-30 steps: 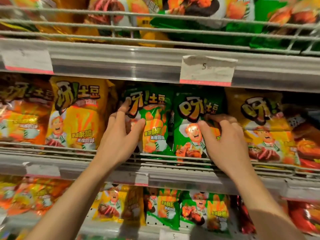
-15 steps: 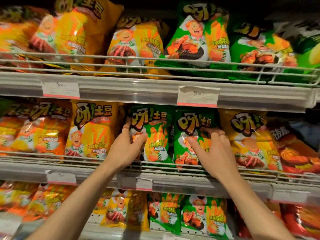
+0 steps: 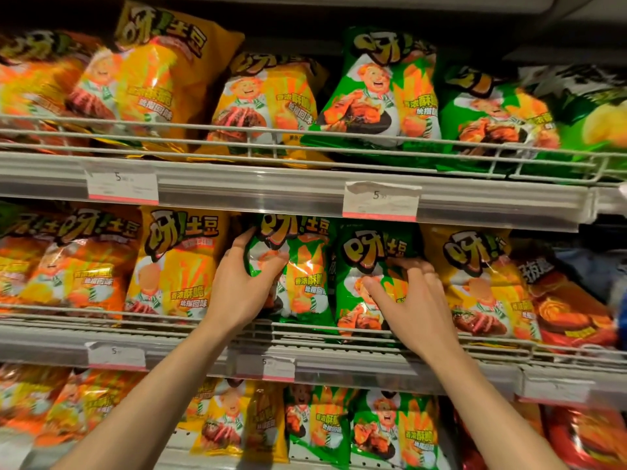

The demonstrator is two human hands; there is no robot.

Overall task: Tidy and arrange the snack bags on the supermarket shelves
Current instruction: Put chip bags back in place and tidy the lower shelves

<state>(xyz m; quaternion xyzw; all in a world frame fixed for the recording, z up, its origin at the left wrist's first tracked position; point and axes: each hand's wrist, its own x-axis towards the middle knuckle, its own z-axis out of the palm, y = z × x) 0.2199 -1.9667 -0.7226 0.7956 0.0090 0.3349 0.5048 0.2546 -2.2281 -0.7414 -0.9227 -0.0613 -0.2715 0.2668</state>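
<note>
A: On the middle shelf [image 3: 305,337], what do the fingers have?

B: Left fingers [image 3: 249,237] curl round the upper left edge of one green bag [image 3: 302,266], thumb [image 3: 276,259] across its front, so the left hand [image 3: 237,286] grips it and the foil creases under the pinch. Right fingers [image 3: 412,268] are bent and spread over the front of the neighbouring green bag [image 3: 366,290], thumb [image 3: 371,284] pressing its face; I judge the right hand [image 3: 410,307] is pinching the foil, though the fingertips are partly hidden.

A: Where do the two bags sit?

B: Side by side, touching, upright behind the wire rail [image 3: 339,330], between a yellow bag [image 3: 176,262] on the left and another yellow bag [image 3: 481,283] on the right.

A: How will they handle?

B: Light, I'd say, puffed with air, and the skin is soft, glossy and slippery. The contents are likely brittle, so a hard squeeze in the middle could crush them. Better to take hold at the sealed top edge or by the side seams, and nudge rather than clamp.

A: And the arms?

B: Both forearms rise from the bottom of the view, reaching up and forward. The left wrist bends inward towards its bag; the right wrist is straighter, palm facing the shelf. Above, a price tag [image 3: 380,201] hangs on the upper shelf's front strip, just over the right-hand green bag.
</note>
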